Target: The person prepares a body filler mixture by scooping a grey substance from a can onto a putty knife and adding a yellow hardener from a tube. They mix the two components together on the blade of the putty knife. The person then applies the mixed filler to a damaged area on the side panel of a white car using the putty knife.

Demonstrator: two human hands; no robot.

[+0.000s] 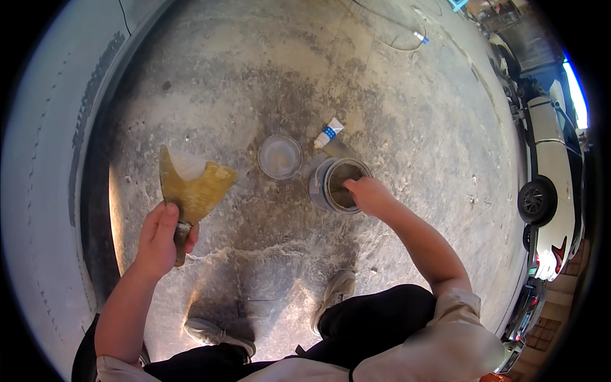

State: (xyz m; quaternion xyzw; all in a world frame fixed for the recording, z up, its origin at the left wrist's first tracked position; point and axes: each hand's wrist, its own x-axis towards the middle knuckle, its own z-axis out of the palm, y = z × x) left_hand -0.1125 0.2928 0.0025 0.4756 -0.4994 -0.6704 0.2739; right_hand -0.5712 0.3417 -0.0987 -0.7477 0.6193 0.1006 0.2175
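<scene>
A wide scraper [207, 194] is gripped by its short dark hdl in the L hand [162, 234], thumb pressed on the near end of the blade, fingers wrapped round behind. The blade is yellowish and flared, pointed up & away from the body, held clear of the floor; a whitish patch [188, 167] is seen along its far edge, but what it's made of can't be told.

The R hand [369, 196] is held at the mouth of an open round tin [317, 190], w/ fingertips dipped inside over the R side of the rim. Whether anything is pinched there can't be told, as the fingertips are partly hidden. The tin is stood on the concrete floor [420, 121], approx. in front of the R foot; a greyish-brown interior is shown.

Just L of the tin, a round pale lid [280, 157] is laid flat, apart from it. Beyond the tin, nr its far rim, a white & blue tube [330, 133] is laid on its side, narrow tip pointed toward the person.

Farther off, a thin hose [388, 46] w/ a blue-ended connector [421, 38] is trailed over the floor. A white car [552, 159] is parked well off to the R.
</scene>
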